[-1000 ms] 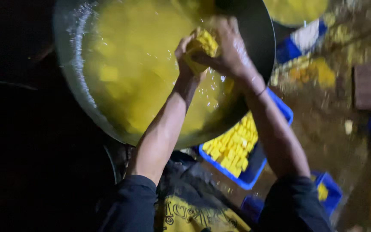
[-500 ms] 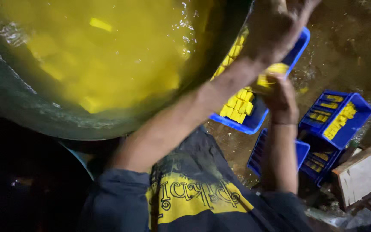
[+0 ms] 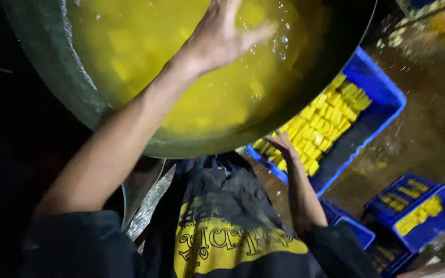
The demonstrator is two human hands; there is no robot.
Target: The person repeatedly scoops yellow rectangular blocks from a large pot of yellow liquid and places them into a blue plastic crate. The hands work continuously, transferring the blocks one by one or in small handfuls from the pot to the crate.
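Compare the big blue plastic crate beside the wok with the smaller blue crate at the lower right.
The big blue plastic crate lies partly under the rim of the large metal wok; the smaller blue crate stands apart on the wet floor. The big crate holds several tight rows of yellow cubes; the smaller crate shows only a short yellow row along one side. The right hand reaches into the big crate; nothing touches the smaller one. Both are blue, rectangular and open-topped.

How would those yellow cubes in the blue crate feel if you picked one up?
The yellow cubes look wet, so probably slippery. Their soft-edged blocky shape suggests they squash or crumble easily. Flat sides mean they likely won't roll in the blue crate, where the right hand reaches.
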